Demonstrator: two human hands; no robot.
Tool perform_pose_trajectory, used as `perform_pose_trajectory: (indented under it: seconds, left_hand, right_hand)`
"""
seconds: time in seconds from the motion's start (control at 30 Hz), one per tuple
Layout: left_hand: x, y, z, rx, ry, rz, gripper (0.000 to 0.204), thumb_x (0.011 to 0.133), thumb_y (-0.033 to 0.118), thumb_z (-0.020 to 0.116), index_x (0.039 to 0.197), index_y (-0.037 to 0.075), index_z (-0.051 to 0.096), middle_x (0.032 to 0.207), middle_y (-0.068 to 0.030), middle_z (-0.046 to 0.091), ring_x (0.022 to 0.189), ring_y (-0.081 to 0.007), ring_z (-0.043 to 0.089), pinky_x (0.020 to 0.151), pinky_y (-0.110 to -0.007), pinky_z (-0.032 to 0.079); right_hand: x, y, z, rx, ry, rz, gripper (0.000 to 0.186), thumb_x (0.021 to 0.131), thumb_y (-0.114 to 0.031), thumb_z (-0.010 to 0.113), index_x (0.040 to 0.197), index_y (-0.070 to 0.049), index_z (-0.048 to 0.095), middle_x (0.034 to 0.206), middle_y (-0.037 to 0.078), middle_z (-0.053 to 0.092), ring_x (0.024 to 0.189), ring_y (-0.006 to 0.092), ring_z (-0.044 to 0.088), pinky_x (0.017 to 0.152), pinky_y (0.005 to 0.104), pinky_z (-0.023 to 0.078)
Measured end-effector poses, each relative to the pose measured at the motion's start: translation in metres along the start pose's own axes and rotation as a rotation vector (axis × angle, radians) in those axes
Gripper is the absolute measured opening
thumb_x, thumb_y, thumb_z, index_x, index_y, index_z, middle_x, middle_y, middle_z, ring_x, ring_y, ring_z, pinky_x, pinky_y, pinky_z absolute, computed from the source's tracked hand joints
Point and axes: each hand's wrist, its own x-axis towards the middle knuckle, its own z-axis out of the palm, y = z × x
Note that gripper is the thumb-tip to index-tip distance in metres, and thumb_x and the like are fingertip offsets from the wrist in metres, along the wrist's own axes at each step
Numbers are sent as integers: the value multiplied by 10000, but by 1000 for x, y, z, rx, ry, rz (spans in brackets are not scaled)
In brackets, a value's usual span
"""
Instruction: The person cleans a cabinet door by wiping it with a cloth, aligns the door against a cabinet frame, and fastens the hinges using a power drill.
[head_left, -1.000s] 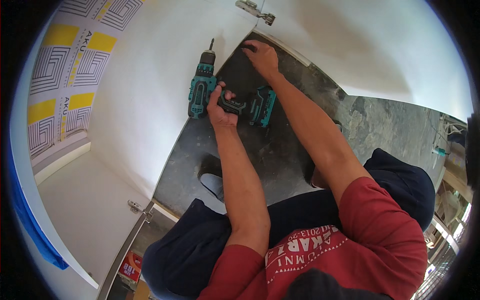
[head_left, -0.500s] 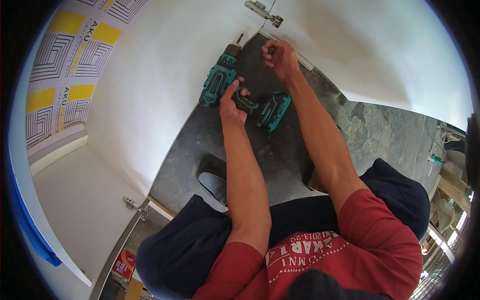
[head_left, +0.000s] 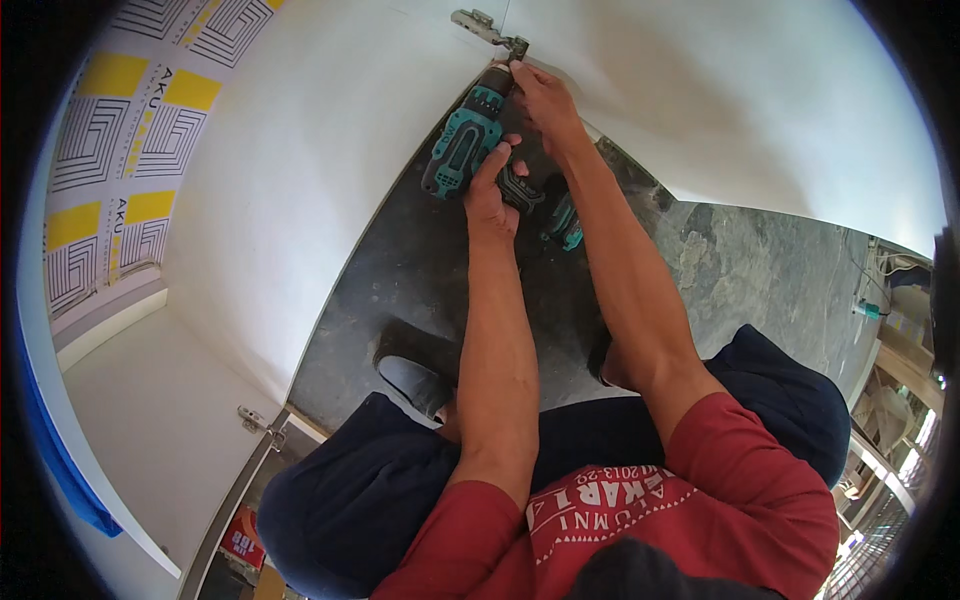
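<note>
A teal and black cordless drill points up and away, its tip close to a metal cabinet hinge. My left hand is closed around the drill's grip. The teal battery end of the drill is partly hidden by my right forearm. My right hand pinches at the drill's front, just below the hinge arm. Its fingertips cover whatever small thing they may hold. The hinge is fixed to a white panel, and the drill bit is hidden from sight here.
White cabinet panels rise on the left and far right. Another hinge is at the lower left. Below lies a dark grey floor, where my shoe rests. A red box sits at the lower left.
My left hand has moved the drill up and right to the hinge. My right hand has come in against the drill's front, its fingers now pinched there.
</note>
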Motion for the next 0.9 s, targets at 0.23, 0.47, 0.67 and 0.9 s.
perform_pose_trajectory:
  seconds: [0.23,0.47,0.67,0.9]
  left_hand:
    - [5,-7,-2,-50,-38,43,237,839,121,710,1048,27,650,971,-77,668,678,-163,570,677,-315,502]
    - [2,-4,4,-60,-34,31,255,841,88,698,1079,35,620,991,-92,668,682,-171,576,669,-324,505]
    - [-1,-2,4,-60,-27,40,255,820,92,720,1056,41,636,994,-93,678,682,-164,586,659,-321,516]
    - [1,1,3,-59,-4,73,310,799,41,721,1094,49,627,929,-91,703,672,-171,588,589,-292,494]
  right_hand:
    - [2,-3,1,-69,-10,-76,307,985,-397,538,1061,-143,694,647,-96,408,523,26,309,458,215,255]
    - [6,-3,0,-78,-19,-79,307,990,-385,536,1085,-137,690,630,-103,392,518,20,302,454,213,240]
    - [1,-9,0,-89,-19,-82,270,995,-367,535,977,-133,668,617,-104,382,492,20,294,441,220,233]
    - [-2,-13,4,-56,-33,-52,257,993,-357,549,861,-143,602,607,-97,374,478,23,287,429,221,222]
